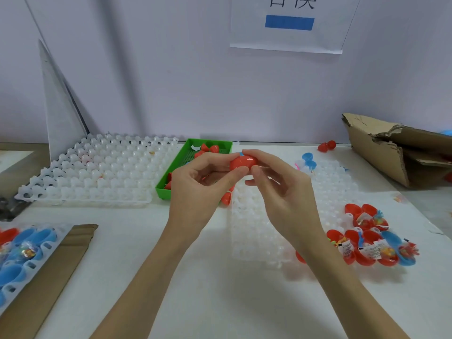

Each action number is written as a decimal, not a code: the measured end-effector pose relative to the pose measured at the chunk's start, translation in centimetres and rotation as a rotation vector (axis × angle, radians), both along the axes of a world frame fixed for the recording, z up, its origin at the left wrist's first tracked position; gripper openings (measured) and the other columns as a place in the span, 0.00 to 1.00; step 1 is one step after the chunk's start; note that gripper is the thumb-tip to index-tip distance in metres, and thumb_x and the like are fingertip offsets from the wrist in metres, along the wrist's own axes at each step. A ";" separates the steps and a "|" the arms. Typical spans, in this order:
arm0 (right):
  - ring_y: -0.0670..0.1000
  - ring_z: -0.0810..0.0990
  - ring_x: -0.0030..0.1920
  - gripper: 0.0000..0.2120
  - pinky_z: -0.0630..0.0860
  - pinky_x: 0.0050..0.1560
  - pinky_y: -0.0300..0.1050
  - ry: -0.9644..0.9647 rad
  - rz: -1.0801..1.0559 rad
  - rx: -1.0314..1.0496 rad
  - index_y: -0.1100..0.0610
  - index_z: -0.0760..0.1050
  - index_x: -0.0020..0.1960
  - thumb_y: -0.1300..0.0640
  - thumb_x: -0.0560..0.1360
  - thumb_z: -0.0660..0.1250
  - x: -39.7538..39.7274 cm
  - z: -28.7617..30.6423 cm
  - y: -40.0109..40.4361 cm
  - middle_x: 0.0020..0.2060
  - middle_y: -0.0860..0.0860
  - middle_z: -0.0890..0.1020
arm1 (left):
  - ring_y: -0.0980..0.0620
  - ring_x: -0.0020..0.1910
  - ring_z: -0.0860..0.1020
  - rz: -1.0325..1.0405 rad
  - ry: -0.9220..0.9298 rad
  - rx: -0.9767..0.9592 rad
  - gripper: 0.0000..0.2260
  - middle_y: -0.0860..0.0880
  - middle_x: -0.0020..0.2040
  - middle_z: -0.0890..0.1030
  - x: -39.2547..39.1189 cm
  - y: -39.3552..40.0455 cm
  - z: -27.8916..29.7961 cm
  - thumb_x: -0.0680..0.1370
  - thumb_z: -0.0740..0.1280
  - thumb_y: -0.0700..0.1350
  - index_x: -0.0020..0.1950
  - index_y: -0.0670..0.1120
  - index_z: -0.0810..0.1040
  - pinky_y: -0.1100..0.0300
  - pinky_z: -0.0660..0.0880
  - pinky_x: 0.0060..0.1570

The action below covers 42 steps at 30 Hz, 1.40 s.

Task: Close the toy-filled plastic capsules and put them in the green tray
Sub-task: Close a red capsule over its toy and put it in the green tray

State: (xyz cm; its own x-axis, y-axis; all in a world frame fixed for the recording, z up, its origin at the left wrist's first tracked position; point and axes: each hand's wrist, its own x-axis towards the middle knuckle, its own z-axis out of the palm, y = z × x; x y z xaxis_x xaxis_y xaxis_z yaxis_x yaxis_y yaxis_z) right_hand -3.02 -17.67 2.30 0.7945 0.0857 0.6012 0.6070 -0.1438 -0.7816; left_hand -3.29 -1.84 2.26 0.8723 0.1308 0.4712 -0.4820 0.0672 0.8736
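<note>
Red capsule (243, 162) pinched between both hands, held in the air just in front of green tray (171, 172).

Prob. light, thin hard plastic w/ smooth glossy shell, so likely slippery and apt to pop open if squeezed off-centre; best gripped across the two domed ends, pressing halves together along the seam. Left hand (200, 182) w/ thumb and forefinger clamped on capsule's left side, other fingers curled loosely below. Right hand (276, 182) w/ forefinger over the top, thumb under, pinching right side. Fully snapped or not: can't tell, seam hidden by fingers. Tray already holding a few red capsules. Further out: open filled capsules (371, 243) at right, white moulded tray (97, 172) at left, torn cardboard box (381, 148) far right.
</note>
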 end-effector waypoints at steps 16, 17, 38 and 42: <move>0.45 0.80 0.47 0.17 0.72 0.54 0.27 -0.270 -0.414 -0.264 0.63 0.79 0.62 0.67 0.74 0.74 -0.7 -0.8 1.5 0.51 0.53 0.82 | 0.54 0.49 0.88 0.130 -0.001 0.051 0.14 0.54 0.48 0.89 -1.1 -1.9 -0.1 0.71 0.82 0.41 0.56 0.45 0.89 0.62 0.82 0.54; 0.44 0.79 0.47 0.16 0.72 0.54 0.27 -0.276 -0.410 -0.266 0.63 0.78 0.62 0.67 0.75 0.74 -0.6 -0.8 1.5 0.51 0.53 0.82 | 0.54 0.49 0.87 0.127 -0.004 0.051 0.14 0.54 0.48 0.89 -1.1 -1.9 -0.1 0.71 0.82 0.41 0.56 0.45 0.89 0.62 0.82 0.54; 0.43 0.74 0.45 0.16 0.70 0.49 0.27 -0.315 -0.464 -0.297 0.64 0.77 0.61 0.63 0.75 0.75 0.1 -1.8 1.5 0.49 0.53 0.79 | 0.50 0.50 0.86 0.253 -0.042 0.140 0.13 0.55 0.48 0.88 -2.0 -3.6 -0.5 0.73 0.81 0.43 0.57 0.47 0.87 0.59 0.83 0.54; 0.41 0.73 0.45 0.14 0.69 0.49 0.27 -0.345 -0.469 -0.247 0.64 0.77 0.59 0.62 0.76 0.75 0.1 -1.7 1.6 0.48 0.53 0.79 | 0.52 0.51 0.86 0.287 -0.112 0.148 0.16 0.57 0.50 0.88 -2.4 -4.0 -0.7 0.72 0.81 0.43 0.59 0.49 0.87 0.64 0.81 0.54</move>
State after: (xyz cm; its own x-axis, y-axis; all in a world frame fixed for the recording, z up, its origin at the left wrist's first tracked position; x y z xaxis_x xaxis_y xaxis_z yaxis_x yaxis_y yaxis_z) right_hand -2.96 -16.11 0.59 0.5454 -0.0555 0.8363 0.6469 -0.6066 -0.4621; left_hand -5.68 -5.87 1.61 0.7513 0.2868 0.5944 -0.5566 -0.2084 0.8042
